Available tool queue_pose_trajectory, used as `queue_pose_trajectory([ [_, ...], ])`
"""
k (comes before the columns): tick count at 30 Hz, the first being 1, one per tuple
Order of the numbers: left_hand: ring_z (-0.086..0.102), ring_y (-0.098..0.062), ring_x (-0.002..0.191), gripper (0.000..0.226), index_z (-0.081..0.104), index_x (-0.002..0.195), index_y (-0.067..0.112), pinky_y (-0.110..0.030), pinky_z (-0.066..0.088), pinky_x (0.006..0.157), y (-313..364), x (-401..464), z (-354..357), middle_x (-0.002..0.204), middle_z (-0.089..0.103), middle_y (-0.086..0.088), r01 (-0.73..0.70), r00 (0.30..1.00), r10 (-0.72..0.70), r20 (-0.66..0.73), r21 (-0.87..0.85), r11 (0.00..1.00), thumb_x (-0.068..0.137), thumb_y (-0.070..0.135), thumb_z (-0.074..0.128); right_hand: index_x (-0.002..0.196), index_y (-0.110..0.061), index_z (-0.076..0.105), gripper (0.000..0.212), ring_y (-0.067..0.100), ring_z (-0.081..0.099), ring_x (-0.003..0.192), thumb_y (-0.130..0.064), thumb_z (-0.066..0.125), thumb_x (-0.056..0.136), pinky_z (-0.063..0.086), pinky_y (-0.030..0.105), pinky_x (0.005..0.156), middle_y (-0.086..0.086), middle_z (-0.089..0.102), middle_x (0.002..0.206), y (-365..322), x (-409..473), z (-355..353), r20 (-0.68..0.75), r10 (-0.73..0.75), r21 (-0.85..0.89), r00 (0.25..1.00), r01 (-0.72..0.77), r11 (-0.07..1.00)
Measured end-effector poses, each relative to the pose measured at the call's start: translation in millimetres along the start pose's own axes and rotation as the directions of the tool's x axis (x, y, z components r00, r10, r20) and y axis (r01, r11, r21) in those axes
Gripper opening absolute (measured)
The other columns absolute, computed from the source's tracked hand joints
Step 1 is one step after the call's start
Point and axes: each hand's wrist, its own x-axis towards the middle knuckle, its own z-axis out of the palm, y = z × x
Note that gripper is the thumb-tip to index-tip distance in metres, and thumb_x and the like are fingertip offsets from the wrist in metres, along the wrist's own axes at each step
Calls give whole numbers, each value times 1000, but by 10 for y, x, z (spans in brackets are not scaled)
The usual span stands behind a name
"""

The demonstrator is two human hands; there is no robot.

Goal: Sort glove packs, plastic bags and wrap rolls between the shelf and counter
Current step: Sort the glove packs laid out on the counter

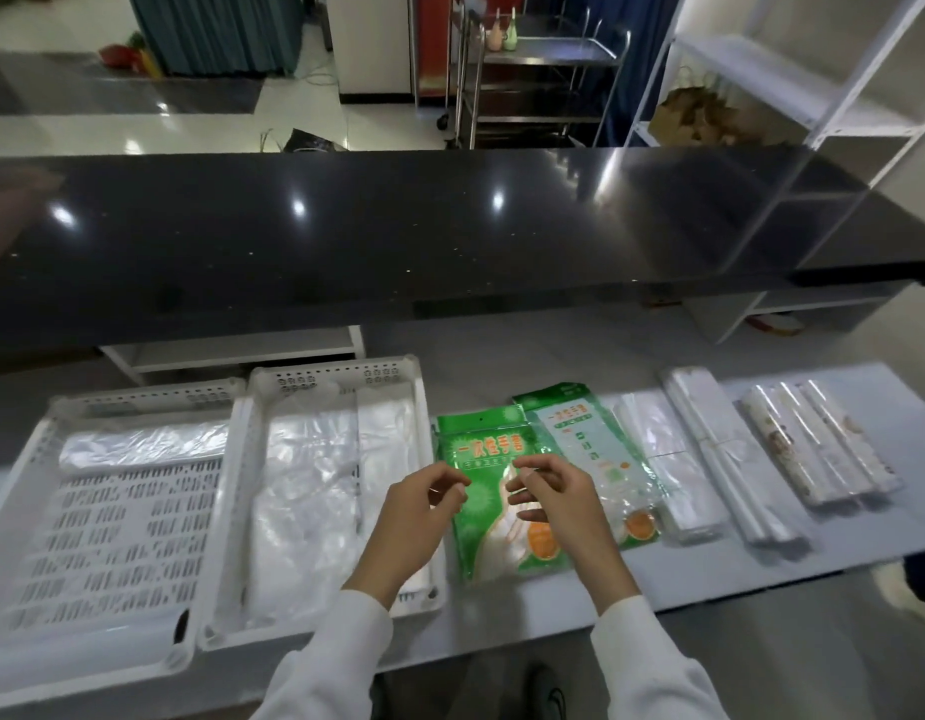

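Centrally: left hand [416, 504] and right hand [551, 498] hovering over green glove pack [473, 449] on desk [813, 563], fingers loosely curled, holding nothing. Second glove pack [580, 423] just right, overlapping. Plastic bags [315, 459] in white tray [419, 387] at left; wrap rolls [808, 444] far right.

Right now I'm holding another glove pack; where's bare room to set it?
Bare counter lies right of the wrap rolls, plus a strip along the front edge. Crowded between the white basket and those rolls.
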Motion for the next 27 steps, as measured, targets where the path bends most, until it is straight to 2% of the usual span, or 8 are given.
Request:
queue_pose_trajectory([
  [4, 72, -14, 86, 16, 74, 99, 25, -27, 60, 79, 144, 111, 556, 93, 75, 6, 70, 997, -72, -34, -63, 996, 98, 11, 66, 100, -18, 74, 16, 17, 76, 79, -6, 63, 100, 61, 29, 67, 3, 79, 84, 41, 165, -640, -32, -14, -61, 999, 12, 998],
  [9, 72, -23, 91, 18, 70, 100, 30, -40, 62, 82, 264, 267, 1257, 103, 73, 3, 183, 975, -203, -86, -197, 963, 98, 13, 68, 97, -22, 75, 18, 9, 72, 95, -7, 66, 97, 55, 24, 81, -6, 78, 95, 139, 416, -1363, -105, -66, -194, 992, 45, 980],
  [12, 69, -15, 91, 19, 66, 105, 33, -40, 60, 81, 313, 345, 1589, 113, 70, 6, 261, 953, -287, -96, -220, 940, 97, 16, 68, 106, -21, 74, 20, 12, 67, 103, -7, 63, 98, 46, 14, 75, -7, 73, 107, 189, 528, -1710, -135, -60, -279, 989, 20, 960],
  [16, 66, -20, 107, 33, 60, 120, 30, -36, 56, 86, 378, 402, 1889, 124, 63, 3, 350, 918, -385, -93, -264, 899, 93, 18, 75, 110, -21, 73, 21, 17, 62, 105, -9, 60, 98, 42, 13, 69, -4, 67, 114, 275, 606, -1978, -137, 7, -284, 990, -46, 958],
  [19, 64, -10, 101, 47, 54, 126, 30, -25, 56, 78, 423, 406, 2039, 124, 56, 6, 366, 914, -397, -87, -251, 896, 89, 22, 81, 109, -24, 70, 18, 4, 63, 93, -11, 61, 100, 42, 9, 58, -7, 68, 110, 347, 655, -2095, -103, 70, -257, 992, -95, 962],
  [21, 68, -13, 98, 54, 53, 130, 30, -34, 61, 83, 425, 407, 2120, 124, 53, 6, 385, 905, -413, -104, -216, 897, 87, 20, 83, 111, -24, 69, 17, -1, 61, 91, -13, 62, 100, 41, 7, 54, -8, 69, 109, 388, 682, -2137, -80, 92, -272, 993, -111, 956],
  [24, 68, -20, 103, 58, 55, 131, 28, -47, 61, 93, 421, 416, 2199, 125, 56, 3, 420, 876, -451, -172, -190, 887, 83, 16, 85, 115, -26, 68, 19, 13, 65, 99, -16, 64, 98, 45, 9, 48, -7, 68, 112, 449, 702, -2171, -65, 125, -287, 990, -139, 948],
  [27, 68, -24, 102, 52, 59, 122, 26, -48, 62, 90, 406, 447, 2200, 117, 64, -1, 430, 837, -499, -224, -293, 854, 81, 10, 86, 111, -20, 71, 19, 22, 71, 95, -11, 69, 94, 56, 25, 65, 1, 73, 111, 515, 750, -2221, -57, 158, -218, 986, -167, 962],
])
